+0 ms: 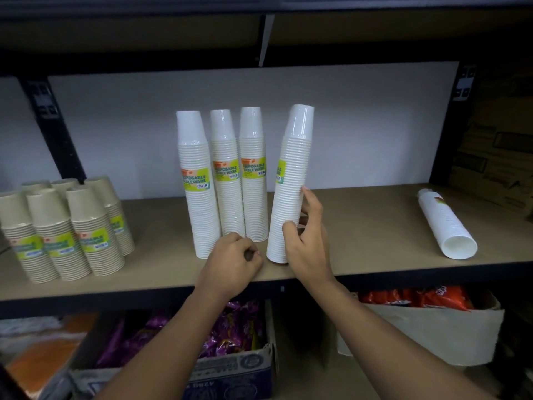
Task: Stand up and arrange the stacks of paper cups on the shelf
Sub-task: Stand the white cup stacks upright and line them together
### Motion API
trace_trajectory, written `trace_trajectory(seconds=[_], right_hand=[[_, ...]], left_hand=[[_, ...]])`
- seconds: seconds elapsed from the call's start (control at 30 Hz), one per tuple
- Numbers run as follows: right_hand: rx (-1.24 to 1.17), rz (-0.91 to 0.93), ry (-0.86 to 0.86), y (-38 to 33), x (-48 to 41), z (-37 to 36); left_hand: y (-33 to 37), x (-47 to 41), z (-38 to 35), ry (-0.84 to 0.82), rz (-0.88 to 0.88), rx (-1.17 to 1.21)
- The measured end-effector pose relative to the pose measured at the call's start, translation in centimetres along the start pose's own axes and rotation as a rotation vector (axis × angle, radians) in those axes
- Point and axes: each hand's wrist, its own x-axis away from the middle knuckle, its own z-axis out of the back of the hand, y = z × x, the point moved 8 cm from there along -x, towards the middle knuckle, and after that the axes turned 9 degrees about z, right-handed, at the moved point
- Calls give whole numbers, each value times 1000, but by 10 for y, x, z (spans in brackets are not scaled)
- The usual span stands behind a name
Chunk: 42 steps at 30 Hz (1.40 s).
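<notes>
Three tall white cup stacks (225, 180) with green labels stand upright side by side at the middle of the brown shelf (375, 226). A fourth white stack (291, 183) stands just right of them, leaning slightly. My right hand (305, 235) wraps its lower part, thumb on the front and fingers behind. My left hand (233, 261) is a loose fist at the shelf's front edge, between the first stack's base and the fourth one, holding nothing. One more white stack (447, 223) lies on its side at the far right, open end toward me.
Several short beige cup stacks (66, 229) stand in a cluster at the shelf's left. Bare shelf lies between the held stack and the lying one. The lower shelf holds a box of purple packets (230, 342) and a box of orange packets (418, 301).
</notes>
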Motion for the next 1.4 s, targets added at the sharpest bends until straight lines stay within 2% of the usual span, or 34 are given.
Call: trace_trajectory(seconds=[0.33, 0.67, 1.03, 1.13, 1.27, 1.4], right_hand=[[90, 58, -33, -10, 0, -10], [38, -6, -40, -2, 5, -8], [59, 34, -23, -5, 6, -6], [30, 23, -45, -8, 8, -11], [-28, 16, -69, -16, 8, -28], [-72, 13, -103, -21, 4, -45]], left_hand=[[1, 1, 2, 11, -6, -20], [0, 2, 1, 10, 1, -6], [3, 9, 11, -26, -5, 6], [0, 18, 32, 20, -40, 14], [-16, 26, 75, 177, -46, 41], [-46, 23, 102, 282, 42, -45]])
